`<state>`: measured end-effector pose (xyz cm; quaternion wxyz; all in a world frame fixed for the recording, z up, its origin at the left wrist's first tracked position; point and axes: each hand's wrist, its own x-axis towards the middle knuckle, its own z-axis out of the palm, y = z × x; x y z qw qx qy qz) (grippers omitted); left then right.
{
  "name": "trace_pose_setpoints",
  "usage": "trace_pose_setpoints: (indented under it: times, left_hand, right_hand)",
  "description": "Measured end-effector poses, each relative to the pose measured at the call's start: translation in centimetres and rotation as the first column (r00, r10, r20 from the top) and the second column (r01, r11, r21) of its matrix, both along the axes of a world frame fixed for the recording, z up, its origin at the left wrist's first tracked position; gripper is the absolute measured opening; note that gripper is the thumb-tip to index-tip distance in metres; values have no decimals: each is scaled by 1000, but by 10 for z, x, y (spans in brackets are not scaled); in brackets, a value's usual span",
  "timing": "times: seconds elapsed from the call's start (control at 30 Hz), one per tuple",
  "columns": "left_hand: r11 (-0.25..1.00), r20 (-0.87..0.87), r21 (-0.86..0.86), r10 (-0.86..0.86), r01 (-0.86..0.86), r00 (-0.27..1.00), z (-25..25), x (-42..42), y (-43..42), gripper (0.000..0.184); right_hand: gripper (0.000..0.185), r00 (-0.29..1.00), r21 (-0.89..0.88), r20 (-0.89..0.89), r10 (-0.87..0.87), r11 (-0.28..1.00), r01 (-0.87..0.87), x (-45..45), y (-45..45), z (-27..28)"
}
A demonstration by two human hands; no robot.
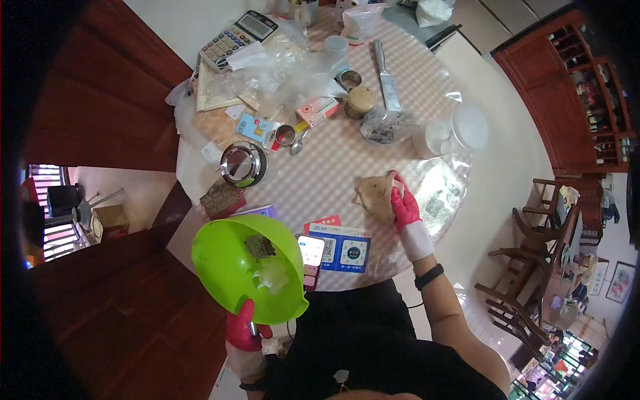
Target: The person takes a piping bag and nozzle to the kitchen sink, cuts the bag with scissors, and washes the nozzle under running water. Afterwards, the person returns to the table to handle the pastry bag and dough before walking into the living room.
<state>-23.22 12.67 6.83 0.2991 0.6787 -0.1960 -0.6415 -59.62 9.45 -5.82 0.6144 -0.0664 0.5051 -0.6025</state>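
My left hand [247,328], in a pink glove, grips the near rim of a bright green plastic bowl [220,267]. The bowl is tilted, so its inside shows a brownish patterned piece [260,247] and something white and crumpled [272,277]. Over the checked tablecloth [320,183], my right hand [405,207], also pink-gloved, has its fingers closed on a bunched beige cloth [377,197]. A phone [311,257] with a lit screen lies beside the bowl, partly covered by it. Blue cards with codes [353,253] lie between my hands.
Behind the bowl are a round chrome-rimmed container [243,164] and a brown patterned block [223,200]. Farther off are a calculator [240,39], plastic bags [273,77], a cork-topped jar [361,100], a cleaver-like knife [387,77] and a white pitcher [453,132]. Wooden chairs [527,267] stand at right.
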Motion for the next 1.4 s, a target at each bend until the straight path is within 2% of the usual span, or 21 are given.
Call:
trace_pose_setpoints:
  times: [0.03, 0.07, 0.1, 0.13, 0.2, 0.23, 0.37, 0.43, 0.47, 0.57, 0.63, 0.7, 0.73, 0.8, 0.93, 1.0, 1.13, 1.23, 1.33, 1.37, 1.4]
  left_hand:
    - [1000, -55, -3, -30, 30, 998, -5, 4, 1, 38]
    - [999, -57, 0, -32, 32, 998, -3, 1, 1, 38]
    - [1000, -21, -6, -15, 15, 1000, 2, -3, 1, 38]
    - [1000, 14, -19, 5, -4, 1000, 5, -5, -1, 38]
    - [1000, 16, -14, -17, 17, 1000, 9, -7, -4, 38]
    - [999, 23, -6, -41, 41, 999, 10, -6, -5, 38]
    - [1000, -12, -2, -26, 26, 1000, 15, -7, -10, 38]
    - [999, 63, -47, -8, 11, 998, 26, -18, -12, 38]
    - [998, 64, -58, -2, 6, 998, 25, -16, -14, 38]
    - [998, -22, -49, -50, 49, 998, 17, -6, -10, 36]
    - [998, -38, 53, -40, 42, 998, 10, 0, -5, 44]
    - [997, -67, 14, -69, 70, 995, 9, 4, 2, 39]
    - [995, -102, -13, -97, 97, 990, 9, 4, 4, 34]
    - [999, -53, 9, -32, 33, 998, 22, -10, 2, 35]
    - [999, -42, 20, -38, 38, 998, 22, -7, 6, 38]
    - [998, -33, 25, -56, 57, 998, 22, -8, 4, 41]
    - [996, -64, -4, -89, 89, 994, 18, -19, -7, 35]
    - [987, -98, -33, -160, 158, 982, 7, -34, -14, 33]
    - [958, -166, -18, -287, 288, 943, -10, -47, -23, 32]
    - [936, -195, 6, -345, 353, 918, -17, -51, -25, 31]
    - [931, -204, 8, -356, 365, 912, -23, -56, -26, 31]
  right_hand:
    - [48, 730, -18, -683, 36, 998, -66, -17, 2, -32]
    - [51, 69, 18, -997, 27, 992, -125, -21, -4, -34]
    - [51, 43, 1, -999, 4, 999, -54, -25, -3, -33]
    - [51, 41, 0, -999, 3, 999, -54, -26, -1, -32]
    - [51, -74, 133, -991, 112, 886, -444, -22, -2, -18]
    - [54, -339, 321, -925, 169, 825, -465, -6, -4, -10]
    - [58, -334, 292, -933, 135, 827, -481, 22, -1, -27]
    - [62, -381, 317, -920, 97, 757, -572, 34, -11, -30]
    - [62, -376, 261, -926, 28, 767, -586, 38, -24, -42]
    - [59, -389, 209, -921, 2, 845, -491, 55, -87, -55]
    - [58, -372, 176, -928, -8, 872, -456, 62, -131, -63]
    - [58, -367, 124, -930, -34, 908, -400, 67, -157, -69]
    - [58, -359, 115, -932, -40, 910, -399, 70, -156, -71]
    - [58, -356, 130, -934, -42, 887, -444, 75, -147, -70]
    - [62, -310, 160, -947, -80, 722, -673, 102, -69, -60]
    - [62, -242, 104, -963, -119, 666, -739, 109, -53, -54]
    - [61, -270, 103, -951, -153, 664, -740, 102, -92, -50]
    - [59, -258, 36, -950, -174, 762, -646, 91, -116, -53]
    - [58, -295, 108, -951, -92, 796, -596, 62, -75, -47]
    - [57, -269, 117, -962, -57, 799, -590, 48, -51, -33]
    - [56, -311, 160, -950, -31, 805, -572, 36, -27, -35]
